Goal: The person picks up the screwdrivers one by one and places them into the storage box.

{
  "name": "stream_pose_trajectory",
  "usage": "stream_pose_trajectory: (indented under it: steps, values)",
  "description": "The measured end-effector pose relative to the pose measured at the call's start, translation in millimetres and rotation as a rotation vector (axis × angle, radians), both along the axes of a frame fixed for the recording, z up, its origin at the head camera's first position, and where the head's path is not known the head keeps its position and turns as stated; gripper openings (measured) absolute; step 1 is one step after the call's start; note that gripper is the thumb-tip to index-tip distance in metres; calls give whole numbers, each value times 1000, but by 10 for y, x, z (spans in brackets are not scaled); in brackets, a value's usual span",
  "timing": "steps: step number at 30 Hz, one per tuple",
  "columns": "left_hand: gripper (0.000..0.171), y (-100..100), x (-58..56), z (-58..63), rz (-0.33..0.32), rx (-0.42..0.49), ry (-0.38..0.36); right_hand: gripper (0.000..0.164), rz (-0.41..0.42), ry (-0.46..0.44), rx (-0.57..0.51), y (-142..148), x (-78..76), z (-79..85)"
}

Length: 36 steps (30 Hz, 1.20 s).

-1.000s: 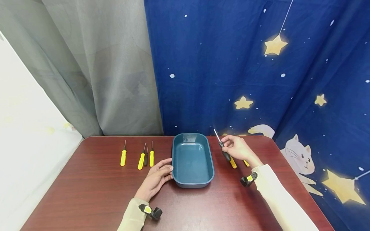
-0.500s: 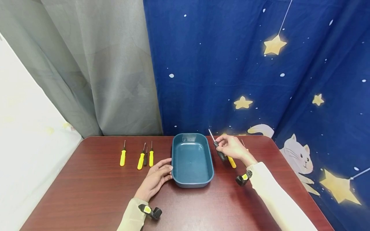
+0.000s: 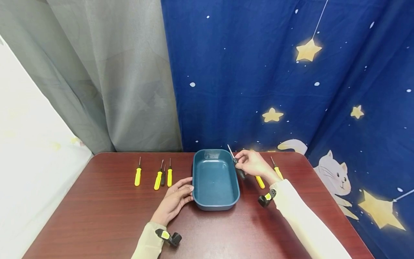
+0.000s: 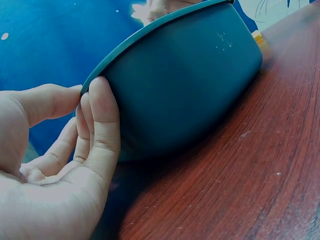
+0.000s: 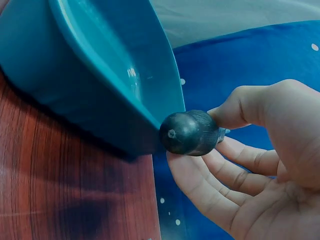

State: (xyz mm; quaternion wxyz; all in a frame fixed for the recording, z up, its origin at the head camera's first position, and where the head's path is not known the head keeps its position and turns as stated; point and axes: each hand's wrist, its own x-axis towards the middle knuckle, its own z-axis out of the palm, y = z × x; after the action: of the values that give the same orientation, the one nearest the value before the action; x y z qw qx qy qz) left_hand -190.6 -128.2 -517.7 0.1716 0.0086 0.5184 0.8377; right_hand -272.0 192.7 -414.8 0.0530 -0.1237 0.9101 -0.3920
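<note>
Your left hand (image 3: 174, 198) pinches the left rim of the bin (image 3: 216, 208). Your right hand (image 3: 253, 164) pinches the black screwdriver (image 3: 240, 173) just beside the right rim – whether they touch is hard to tell. From your right wrist, its handle hides most of the shaft; overhead, your hand covers a yellow screwdriver's (image 3: 260, 182) shaft.

Yellow screwdriver (image 3: 260, 182): upper part is hidden by the right hand (image 3: 253, 164), head view.
Black screwdriver (image 3: 239, 169): tip is too small to tell its shape.
Teal basin (image 5: 65, 90): is cut off at the right wrist view's top.
</note>
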Motion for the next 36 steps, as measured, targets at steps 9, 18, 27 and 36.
stream_pose_trajectory:
  steps: [9,18,27,36]
  values:
    - [61,14,1,15,27,-5,-12,27,14,-37,-3,-158,-22,42]
    - [60,6,5,20,10,-5,-18,25,28,-78,9,-335,-57,13]
    - [60,8,2,14,14,-2,-24,23,22,-138,5,-443,-83,-38]
    - [60,1,-1,2,8,-2,-15,17,31,-161,29,-547,-82,-43]
